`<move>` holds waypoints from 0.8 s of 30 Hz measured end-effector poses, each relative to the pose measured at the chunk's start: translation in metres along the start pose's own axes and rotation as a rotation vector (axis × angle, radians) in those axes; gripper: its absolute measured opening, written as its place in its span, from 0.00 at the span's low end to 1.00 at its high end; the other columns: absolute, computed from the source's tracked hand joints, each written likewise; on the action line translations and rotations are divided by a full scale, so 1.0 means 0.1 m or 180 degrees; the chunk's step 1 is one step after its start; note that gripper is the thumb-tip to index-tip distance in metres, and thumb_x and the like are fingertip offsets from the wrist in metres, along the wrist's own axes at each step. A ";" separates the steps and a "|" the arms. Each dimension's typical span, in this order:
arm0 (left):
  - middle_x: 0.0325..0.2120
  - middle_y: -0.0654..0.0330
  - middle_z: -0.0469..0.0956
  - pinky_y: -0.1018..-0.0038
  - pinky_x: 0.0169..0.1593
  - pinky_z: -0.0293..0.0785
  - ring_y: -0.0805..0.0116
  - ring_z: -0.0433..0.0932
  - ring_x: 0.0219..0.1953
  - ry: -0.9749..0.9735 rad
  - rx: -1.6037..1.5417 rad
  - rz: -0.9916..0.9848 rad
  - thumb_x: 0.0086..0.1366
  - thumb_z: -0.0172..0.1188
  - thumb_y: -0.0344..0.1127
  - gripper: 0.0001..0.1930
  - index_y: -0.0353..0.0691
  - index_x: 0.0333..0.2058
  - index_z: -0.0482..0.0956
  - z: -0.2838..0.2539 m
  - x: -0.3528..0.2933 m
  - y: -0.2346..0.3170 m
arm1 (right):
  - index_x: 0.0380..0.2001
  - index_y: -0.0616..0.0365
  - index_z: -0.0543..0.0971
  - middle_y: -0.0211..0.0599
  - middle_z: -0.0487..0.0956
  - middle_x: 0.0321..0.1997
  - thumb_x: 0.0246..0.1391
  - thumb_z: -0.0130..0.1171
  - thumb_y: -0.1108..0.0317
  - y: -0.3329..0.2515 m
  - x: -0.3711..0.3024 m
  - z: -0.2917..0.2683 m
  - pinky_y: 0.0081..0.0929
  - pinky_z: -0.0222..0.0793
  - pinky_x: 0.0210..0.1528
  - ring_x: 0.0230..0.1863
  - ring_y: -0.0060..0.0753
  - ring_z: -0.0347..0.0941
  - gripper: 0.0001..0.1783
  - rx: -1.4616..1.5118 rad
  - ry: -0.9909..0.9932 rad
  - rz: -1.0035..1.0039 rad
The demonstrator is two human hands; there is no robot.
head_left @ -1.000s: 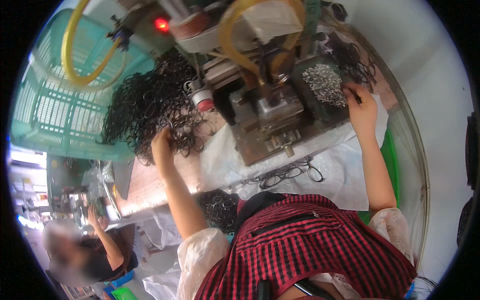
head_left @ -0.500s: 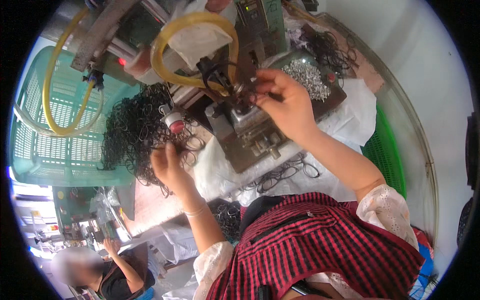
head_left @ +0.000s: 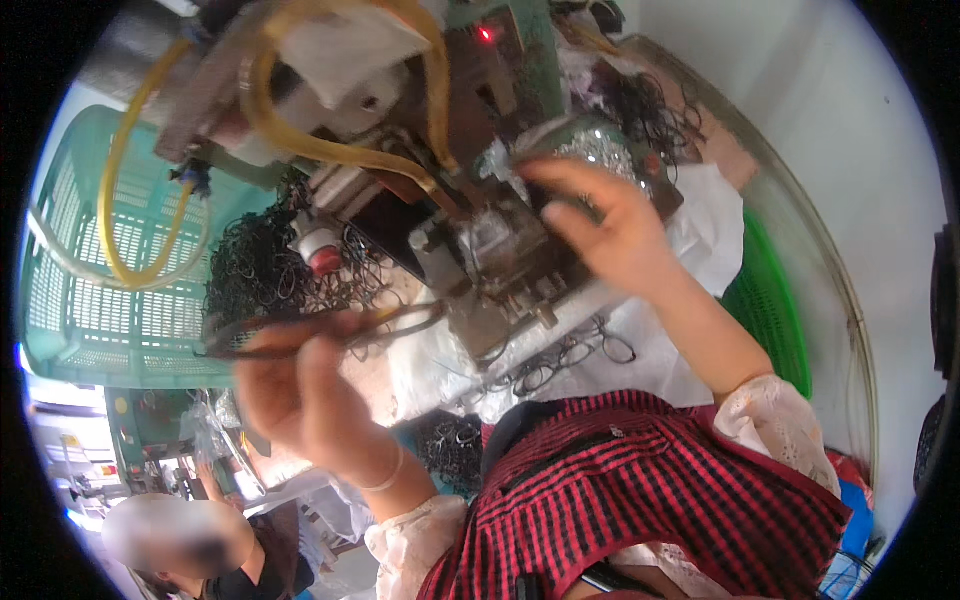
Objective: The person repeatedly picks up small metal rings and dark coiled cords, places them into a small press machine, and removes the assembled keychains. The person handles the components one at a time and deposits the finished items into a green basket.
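Observation:
In the lower left my left hand (head_left: 315, 400) is raised over the table edge, its fingers closed on a thin black loop (head_left: 400, 312). Motion smears both loop and fingers. My right hand (head_left: 620, 230) reaches in beside the bench machine (head_left: 490, 240), fingers stretched and thumb apart, with nothing visible between them. Its fingertips are blurred, close to the tray of small silver metal parts (head_left: 600, 148). A heap of black loops (head_left: 260, 245) lies left of the machine, behind my left hand.
Yellow hoses (head_left: 265, 100) curve over the machine. A red button (head_left: 322, 258) sits left of it. More black loops (head_left: 570, 365) lie on white sheeting at the front. A teal basket (head_left: 70, 260) stands left, a green basket (head_left: 768, 300) right. Another person (head_left: 250, 550) works at lower left.
My left hand has come nearer and left, now with a black loop in it. My right hand has drawn slightly away from the machine's tool, its fingers spread. A light on the machine now glows red.

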State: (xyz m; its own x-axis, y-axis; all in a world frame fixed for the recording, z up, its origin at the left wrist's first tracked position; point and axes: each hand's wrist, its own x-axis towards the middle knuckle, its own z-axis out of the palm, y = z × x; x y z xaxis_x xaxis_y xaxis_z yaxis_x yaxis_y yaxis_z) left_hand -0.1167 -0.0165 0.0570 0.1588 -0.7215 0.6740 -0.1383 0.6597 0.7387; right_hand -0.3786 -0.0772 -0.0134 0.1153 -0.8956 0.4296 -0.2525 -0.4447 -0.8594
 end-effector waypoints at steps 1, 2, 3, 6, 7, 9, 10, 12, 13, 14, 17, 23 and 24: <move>0.32 0.46 0.80 0.68 0.39 0.84 0.56 0.84 0.35 0.0287 -0.0020 -0.0285 0.59 0.58 0.14 0.07 0.27 0.35 0.71 0.19 -0.01 0.04 | 0.48 0.57 0.80 0.44 0.75 0.58 0.51 0.61 0.75 0.25 0.06 -0.11 0.36 0.63 0.64 0.63 0.43 0.68 0.18 -0.1367 0.0367 0.0111; 0.35 0.48 0.80 0.73 0.40 0.81 0.63 0.82 0.36 0.0298 0.0030 -0.0302 0.58 0.61 0.13 0.08 0.28 0.34 0.72 0.34 -0.01 -0.01 | 0.44 0.55 0.82 0.45 0.75 0.59 0.49 0.64 0.73 0.51 0.06 -0.20 0.39 0.63 0.64 0.64 0.47 0.67 0.16 -0.2730 0.0750 0.0263; 0.36 0.50 0.81 0.78 0.40 0.78 0.68 0.81 0.34 0.0017 0.0117 -0.0369 0.58 0.62 0.14 0.07 0.29 0.32 0.72 0.39 0.02 -0.12 | 0.41 0.54 0.82 0.46 0.75 0.59 0.47 0.66 0.70 0.75 0.02 -0.28 0.41 0.64 0.64 0.64 0.50 0.66 0.15 -0.3056 0.0778 0.0321; 0.33 0.60 0.82 0.83 0.36 0.76 0.78 0.79 0.32 -0.0350 0.0381 -0.0304 0.60 0.64 0.19 0.05 0.28 0.34 0.77 0.62 0.13 -0.30 | 0.37 0.54 0.83 0.46 0.75 0.58 0.47 0.66 0.68 1.07 0.01 -0.35 0.43 0.66 0.61 0.62 0.52 0.67 0.12 -0.3050 0.0755 0.0087; 0.33 0.61 0.82 0.82 0.36 0.76 0.79 0.78 0.32 -0.0333 0.0336 -0.0315 0.60 0.65 0.19 0.05 0.29 0.34 0.78 0.66 0.13 -0.32 | 0.36 0.55 0.83 0.46 0.75 0.57 0.47 0.66 0.67 1.06 0.02 -0.35 0.42 0.67 0.60 0.62 0.52 0.67 0.11 -0.2929 0.0729 -0.0029; 0.32 0.63 0.82 0.82 0.34 0.77 0.81 0.78 0.31 -0.0300 0.0238 -0.0336 0.60 0.65 0.20 0.04 0.29 0.33 0.79 0.74 0.14 -0.35 | 0.35 0.55 0.84 0.45 0.78 0.53 0.49 0.65 0.67 1.00 0.12 -0.39 0.41 0.69 0.56 0.58 0.51 0.70 0.09 -0.2650 0.0788 0.0082; 0.31 0.62 0.83 0.81 0.34 0.78 0.80 0.78 0.31 -0.0332 0.0433 -0.0224 0.59 0.65 0.21 0.04 0.30 0.33 0.79 0.77 0.14 -0.34 | 0.34 0.55 0.84 0.44 0.79 0.51 0.50 0.65 0.67 0.96 0.15 -0.38 0.41 0.70 0.55 0.57 0.50 0.71 0.08 -0.2495 0.0804 0.0136; 0.31 0.61 0.83 0.80 0.34 0.79 0.80 0.79 0.30 -0.0382 0.0829 0.0004 0.59 0.66 0.21 0.04 0.31 0.32 0.80 0.81 0.14 -0.30 | 0.33 0.56 0.84 0.43 0.80 0.46 0.51 0.64 0.67 1.04 0.10 -0.39 0.40 0.71 0.51 0.51 0.49 0.74 0.07 -0.2530 0.0891 0.0138; 0.29 0.59 0.83 0.80 0.33 0.78 0.80 0.79 0.29 -0.0292 0.0827 0.0012 0.58 0.66 0.21 0.05 0.32 0.33 0.80 0.80 0.13 -0.34 | 0.33 0.57 0.84 0.42 0.81 0.43 0.52 0.64 0.67 1.07 0.12 -0.38 0.39 0.72 0.50 0.49 0.48 0.75 0.07 -0.2526 0.0915 0.0091; 0.28 0.59 0.83 0.80 0.33 0.78 0.76 0.80 0.28 -0.0378 0.1020 -0.0019 0.58 0.67 0.23 0.06 0.32 0.33 0.80 0.78 0.12 -0.31 | 0.33 0.56 0.83 0.43 0.81 0.42 0.51 0.64 0.67 1.08 0.14 -0.37 0.41 0.72 0.48 0.47 0.49 0.76 0.07 -0.2519 0.0990 -0.0041; 0.26 0.55 0.81 0.74 0.31 0.77 0.65 0.81 0.26 -0.0431 0.1389 0.0305 0.57 0.68 0.26 0.06 0.35 0.32 0.80 0.76 0.19 -0.27 | 0.33 0.56 0.83 0.45 0.81 0.39 0.52 0.63 0.66 1.11 0.15 -0.30 0.43 0.73 0.45 0.42 0.49 0.77 0.07 -0.2550 0.1090 -0.0310; 0.33 0.55 0.83 0.72 0.40 0.75 0.59 0.82 0.35 -0.0034 0.1521 0.0891 0.56 0.68 0.25 0.09 0.36 0.36 0.80 0.56 -0.21 -0.35 | 0.39 0.59 0.83 0.46 0.82 0.40 0.55 0.61 0.70 1.18 0.10 -0.37 0.37 0.72 0.46 0.41 0.46 0.78 0.09 -0.2310 0.1128 0.0113; 0.35 0.54 0.83 0.74 0.43 0.75 0.62 0.83 0.39 0.0139 0.1787 0.1101 0.57 0.66 0.23 0.09 0.35 0.37 0.80 0.41 -0.32 -0.40 | 0.41 0.60 0.82 0.44 0.83 0.41 0.56 0.60 0.71 1.16 0.00 -0.45 0.32 0.72 0.47 0.42 0.41 0.79 0.10 -0.2086 0.1160 0.0114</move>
State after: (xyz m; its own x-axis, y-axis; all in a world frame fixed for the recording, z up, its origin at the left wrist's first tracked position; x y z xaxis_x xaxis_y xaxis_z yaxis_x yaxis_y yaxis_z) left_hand -0.1566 -0.0289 0.0061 0.0516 -0.4705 0.8809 -0.6753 0.6334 0.3778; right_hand -0.4509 -0.1280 -0.1006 -0.2005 -0.7989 0.5670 -0.7837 -0.2165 -0.5822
